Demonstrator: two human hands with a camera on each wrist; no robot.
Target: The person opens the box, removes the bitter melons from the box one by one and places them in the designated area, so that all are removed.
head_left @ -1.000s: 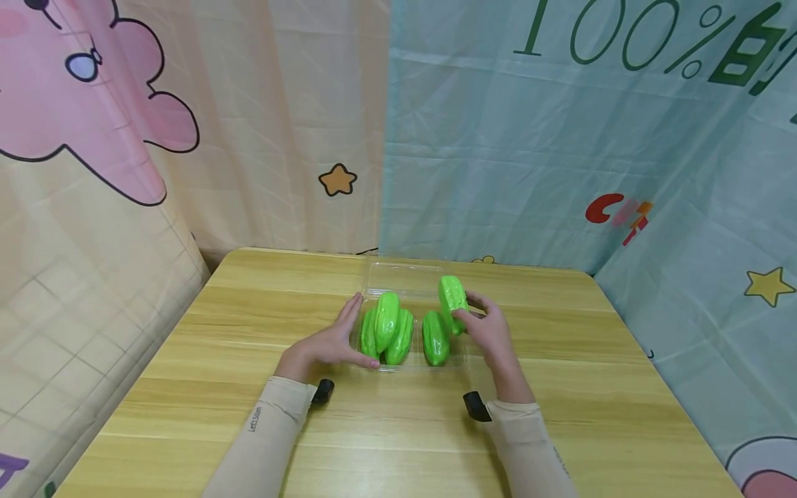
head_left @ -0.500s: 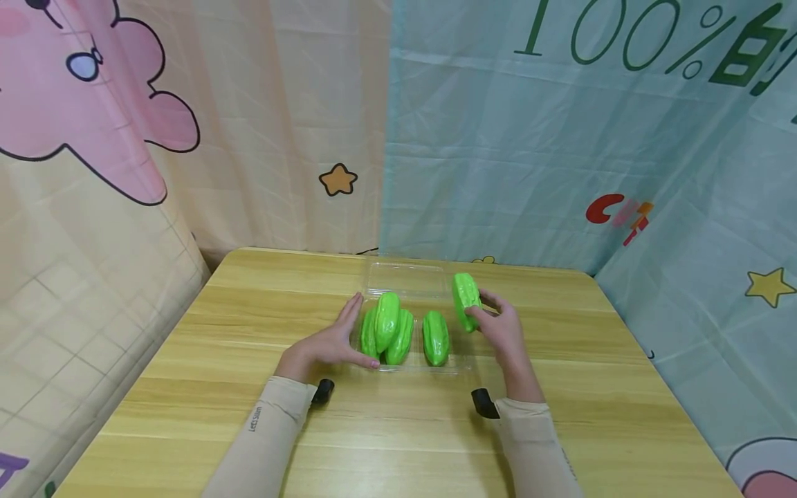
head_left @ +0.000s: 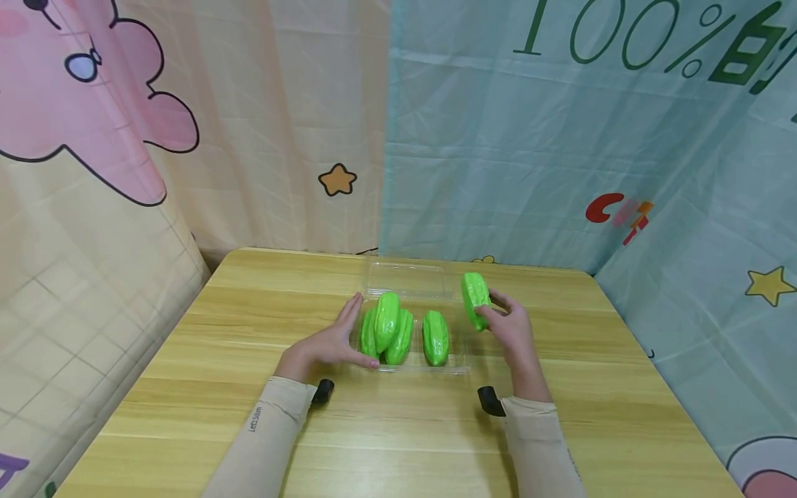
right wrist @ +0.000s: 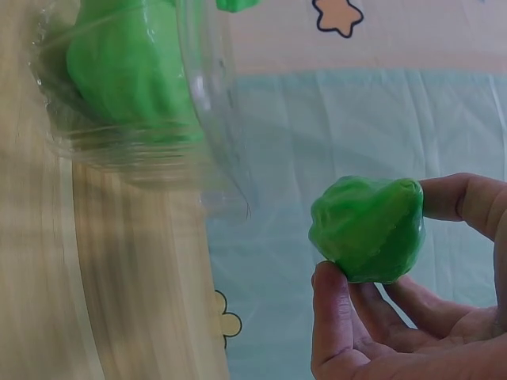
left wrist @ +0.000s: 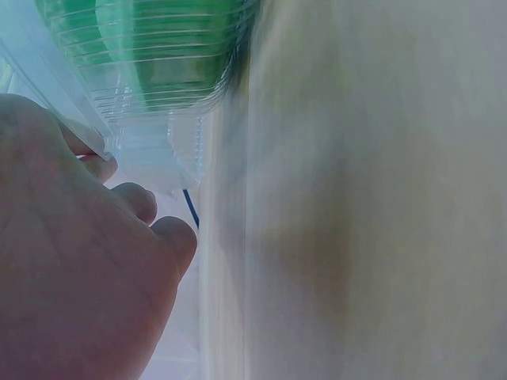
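Note:
My right hand [head_left: 512, 325] pinches a green bitter melon [head_left: 475, 297] between thumb and fingers, raised to the right of a clear plastic clamshell box [head_left: 407, 368]. The right wrist view shows the held bitter melon [right wrist: 368, 229] end-on, its skin lumpy and shiny, apart from the box. At the box's left end, my left hand [head_left: 333, 344] holds the rim, its thumb at the front corner; up close, that hand [left wrist: 87, 245] has fingertips against the lip. Inside lie a bitter melon [head_left: 436, 339] on the right and a piled group [head_left: 387, 325] on the left.
The box's transparent lid [head_left: 407, 279] lies folded back toward the rear of the wooden table [head_left: 280, 290]. Printed curtains [head_left: 498, 152] hang behind the table and along both sides. A dark camera [head_left: 490, 401] sits at the right wrist, another [head_left: 322, 392] at the left.
My right hand has carried the held bitter melon rightward, from over the box's right part to beyond its right side. The left hand and the other bitter melons have stayed put.

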